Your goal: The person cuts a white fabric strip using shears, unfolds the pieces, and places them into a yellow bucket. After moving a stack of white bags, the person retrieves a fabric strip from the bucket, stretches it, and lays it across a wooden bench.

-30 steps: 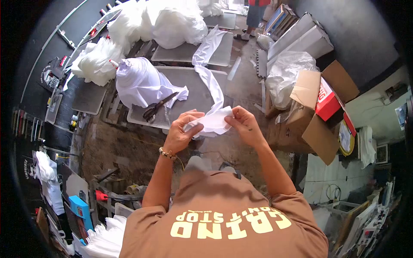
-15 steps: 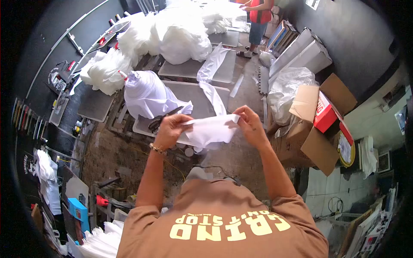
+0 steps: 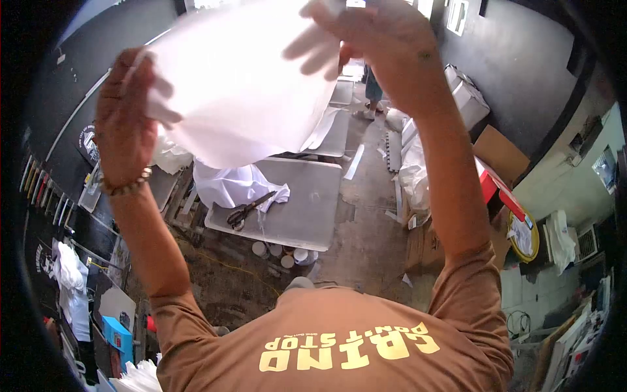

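A thin white cloth (image 3: pixel 241 91) is spread out in the air before me, with light showing through it. My left hand (image 3: pixel 127 121), a beaded bracelet at its wrist, is closed on the cloth's left edge. My right hand (image 3: pixel 395 55) grips the upper right side, and its fingers show as shadows through the fabric. Below lies a pair of dark-handled scissors (image 3: pixel 240 213) on a grey board (image 3: pixel 304 196). Beside the scissors is bunched white fabric (image 3: pixel 228 186), its upper part hidden behind the raised cloth.
Right of the boards stand an open cardboard box (image 3: pixel 499 150) with a red box, and a yellow-rimmed tub (image 3: pixel 535 238). White containers (image 3: pixel 287 260) sit under the near board's edge. At the back, a person's legs (image 3: pixel 373 91) show. A blue box (image 3: pixel 116 334) is at lower left.
Both hands have risen and moved apart, lifting the cloth from chest height and spreading it wide. It now covers much of the far fabric piles. The scissors have come into fuller view.
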The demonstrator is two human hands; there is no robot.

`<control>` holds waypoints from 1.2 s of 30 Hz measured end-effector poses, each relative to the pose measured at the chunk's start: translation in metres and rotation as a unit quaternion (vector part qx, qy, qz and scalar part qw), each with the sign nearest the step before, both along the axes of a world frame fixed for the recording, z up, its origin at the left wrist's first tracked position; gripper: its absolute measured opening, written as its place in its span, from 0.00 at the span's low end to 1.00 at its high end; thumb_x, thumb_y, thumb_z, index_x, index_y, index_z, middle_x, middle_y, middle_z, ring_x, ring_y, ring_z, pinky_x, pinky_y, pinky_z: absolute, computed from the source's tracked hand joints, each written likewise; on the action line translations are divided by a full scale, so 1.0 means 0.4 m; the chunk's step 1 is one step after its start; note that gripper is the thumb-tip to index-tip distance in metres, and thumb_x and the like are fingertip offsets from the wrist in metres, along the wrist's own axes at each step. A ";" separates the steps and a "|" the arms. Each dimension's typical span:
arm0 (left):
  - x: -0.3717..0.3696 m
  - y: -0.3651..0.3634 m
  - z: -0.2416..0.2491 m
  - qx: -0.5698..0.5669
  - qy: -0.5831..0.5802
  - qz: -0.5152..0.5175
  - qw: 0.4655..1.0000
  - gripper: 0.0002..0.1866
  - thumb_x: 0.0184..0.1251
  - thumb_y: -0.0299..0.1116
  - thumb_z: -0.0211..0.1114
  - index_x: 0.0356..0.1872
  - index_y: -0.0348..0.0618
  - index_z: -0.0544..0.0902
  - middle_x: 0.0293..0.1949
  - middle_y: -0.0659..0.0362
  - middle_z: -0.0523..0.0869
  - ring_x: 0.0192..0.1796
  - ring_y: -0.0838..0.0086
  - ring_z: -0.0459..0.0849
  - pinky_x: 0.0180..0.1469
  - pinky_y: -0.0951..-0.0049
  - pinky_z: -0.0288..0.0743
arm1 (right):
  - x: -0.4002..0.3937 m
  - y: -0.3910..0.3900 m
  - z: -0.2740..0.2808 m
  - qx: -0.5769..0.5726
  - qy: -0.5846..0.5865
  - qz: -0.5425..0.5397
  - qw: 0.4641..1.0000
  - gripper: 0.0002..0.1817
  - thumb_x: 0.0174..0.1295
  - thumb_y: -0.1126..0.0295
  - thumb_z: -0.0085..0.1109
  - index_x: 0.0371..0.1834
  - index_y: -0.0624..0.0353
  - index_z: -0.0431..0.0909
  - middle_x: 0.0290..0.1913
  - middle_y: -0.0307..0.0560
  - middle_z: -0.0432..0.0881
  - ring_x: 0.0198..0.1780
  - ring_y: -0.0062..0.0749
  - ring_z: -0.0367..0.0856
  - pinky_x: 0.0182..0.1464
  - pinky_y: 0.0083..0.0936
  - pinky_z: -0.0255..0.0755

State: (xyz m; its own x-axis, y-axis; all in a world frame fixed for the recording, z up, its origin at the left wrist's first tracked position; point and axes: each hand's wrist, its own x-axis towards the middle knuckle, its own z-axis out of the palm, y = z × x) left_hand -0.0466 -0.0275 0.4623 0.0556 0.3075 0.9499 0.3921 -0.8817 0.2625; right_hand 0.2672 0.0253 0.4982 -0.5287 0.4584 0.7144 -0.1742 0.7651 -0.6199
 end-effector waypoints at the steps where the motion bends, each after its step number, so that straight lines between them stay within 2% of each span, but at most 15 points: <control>1: -0.024 -0.035 0.032 -0.030 0.012 -0.014 0.999 0.17 0.66 0.34 0.66 0.55 0.46 0.81 0.48 0.59 0.86 0.46 0.78 0.86 0.41 0.78 0.88 | 0.005 -0.003 0.024 0.068 0.015 0.045 0.997 0.18 0.71 0.58 0.53 0.48 0.64 0.77 0.33 0.52 0.87 0.32 0.33 0.87 0.28 0.24 0.80; 4: -0.153 -0.146 0.138 -0.102 -0.016 -0.073 0.992 0.20 0.66 0.34 0.66 0.59 0.46 0.79 0.55 0.55 0.84 0.53 0.74 0.84 0.51 0.72 0.85 | 0.019 -0.074 0.081 -0.005 0.060 0.176 0.983 0.20 0.71 0.56 0.53 0.48 0.66 0.77 0.37 0.56 0.85 0.32 0.40 0.87 0.25 0.27 0.81; 6: -0.209 -0.265 0.246 -0.445 -0.264 -0.296 0.803 0.19 0.74 0.38 0.57 0.61 0.43 0.77 0.53 0.52 0.84 0.59 0.68 0.79 0.50 0.75 0.82 | 0.007 -0.125 0.105 -0.043 0.098 0.226 0.968 0.23 0.69 0.56 0.55 0.54 0.68 0.74 0.41 0.56 0.83 0.36 0.40 0.87 0.29 0.32 0.83; 9: -0.147 -0.190 0.326 -0.156 -0.094 -0.160 0.970 0.20 0.74 0.38 0.57 0.62 0.42 0.74 0.54 0.51 0.83 0.59 0.67 0.80 0.51 0.73 0.82 | -0.048 -0.049 0.153 0.150 0.186 0.252 0.938 0.23 0.70 0.57 0.54 0.54 0.68 0.74 0.42 0.55 0.82 0.37 0.36 0.86 0.34 0.31 0.83; 11: -0.058 -0.051 0.325 -0.043 -0.067 -0.084 0.993 0.21 0.74 0.39 0.57 0.63 0.42 0.73 0.55 0.51 0.82 0.58 0.66 0.80 0.52 0.72 0.81 | -0.060 0.074 0.210 0.005 0.156 0.363 0.919 0.25 0.72 0.53 0.50 0.54 0.68 0.74 0.41 0.50 0.82 0.41 0.31 0.84 0.41 0.27 0.80; 12: -0.024 0.021 0.312 -0.043 -0.070 -0.074 0.994 0.22 0.74 0.39 0.57 0.63 0.41 0.72 0.55 0.51 0.81 0.58 0.66 0.80 0.52 0.72 0.81 | -0.087 0.027 0.190 0.042 0.122 -0.018 0.991 0.22 0.72 0.56 0.50 0.56 0.64 0.74 0.41 0.49 0.82 0.40 0.28 0.84 0.38 0.22 0.80; 15: 0.056 0.224 0.123 -0.153 -0.103 -0.102 0.977 0.23 0.74 0.39 0.57 0.65 0.40 0.70 0.57 0.50 0.80 0.58 0.65 0.80 0.53 0.70 0.81 | -0.182 0.353 -0.038 -0.335 -0.001 0.166 0.928 0.32 0.67 0.44 0.42 0.60 0.60 0.72 0.52 0.55 0.76 0.51 0.35 0.78 0.50 0.37 0.71; 18: 0.121 0.269 -0.279 -0.304 -0.177 -0.170 0.920 0.25 0.74 0.40 0.56 0.66 0.40 0.68 0.58 0.50 0.79 0.58 0.64 0.81 0.54 0.69 0.81 | -0.160 0.350 -0.564 -0.522 -0.132 0.413 0.735 0.52 0.60 0.23 0.29 0.63 0.64 0.70 0.66 0.62 0.69 0.65 0.47 0.70 0.68 0.58 0.58; 19: 0.140 0.237 -0.435 -0.361 -0.215 -0.192 0.887 0.25 0.74 0.40 0.56 0.67 0.39 0.67 0.58 0.50 0.79 0.58 0.64 0.81 0.55 0.68 0.81 | -0.155 0.278 -0.676 -0.629 -0.037 0.639 0.442 0.59 0.54 0.18 0.27 0.69 0.63 0.65 0.66 0.63 0.69 0.66 0.53 0.70 0.67 0.58 0.59; 20: 0.161 0.205 -0.575 -0.421 -0.252 -0.210 0.846 0.26 0.74 0.40 0.56 0.67 0.39 0.66 0.59 0.49 0.78 0.57 0.64 0.81 0.55 0.68 0.80 | -0.128 0.189 -0.711 -0.565 -0.087 0.552 0.607 0.62 0.50 0.16 0.20 0.71 0.62 0.62 0.65 0.63 0.70 0.67 0.51 0.69 0.68 0.58 0.58; 23: 0.229 0.051 -0.939 -0.586 -0.365 -0.204 0.694 0.28 0.73 0.40 0.56 0.68 0.38 0.64 0.60 0.49 0.77 0.57 0.63 0.81 0.56 0.66 0.80 | -0.149 0.030 -0.791 -0.640 0.060 0.552 0.530 0.55 0.59 0.25 0.41 0.73 0.66 0.58 0.67 0.63 0.69 0.63 0.50 0.74 0.64 0.48 0.67; 25: 0.228 -0.014 -1.046 -0.643 -0.403 -0.185 0.624 0.29 0.73 0.41 0.56 0.69 0.37 0.62 0.61 0.48 0.77 0.57 0.62 0.81 0.57 0.65 0.80 | -0.193 0.008 -0.878 -0.488 -0.189 0.298 0.798 0.41 0.63 0.41 0.58 0.68 0.65 0.63 0.57 0.56 0.76 0.59 0.39 0.77 0.58 0.35 0.73; 27: 0.147 0.071 -1.206 -0.615 -0.295 -0.271 0.679 0.22 0.73 0.36 0.56 0.63 0.36 0.70 0.53 0.53 0.81 0.51 0.65 0.83 0.56 0.64 0.79 | -0.212 -0.013 -0.916 -0.480 -0.153 0.129 0.854 0.31 0.61 0.61 0.68 0.62 0.64 0.67 0.51 0.49 0.77 0.52 0.29 0.76 0.52 0.25 0.73; 28: 0.151 0.139 -1.298 -0.621 -0.462 -0.230 0.590 0.16 0.73 0.36 0.54 0.53 0.36 0.78 0.44 0.56 0.84 0.47 0.67 0.83 0.52 0.64 0.78 | -0.224 -0.010 -0.955 -0.492 -0.146 0.037 0.857 0.29 0.62 0.63 0.67 0.61 0.64 0.67 0.48 0.47 0.76 0.51 0.27 0.74 0.52 0.25 0.72; 36: 0.089 0.219 -0.853 -0.624 -0.382 -0.002 0.682 0.15 0.70 0.38 0.53 0.39 0.39 0.85 0.37 0.57 0.87 0.41 0.70 0.84 0.47 0.67 0.74 | -0.297 0.028 -1.000 -0.316 -0.168 0.092 0.929 0.29 0.59 0.60 0.70 0.59 0.63 0.71 0.52 0.49 0.78 0.56 0.31 0.75 0.60 0.34 0.69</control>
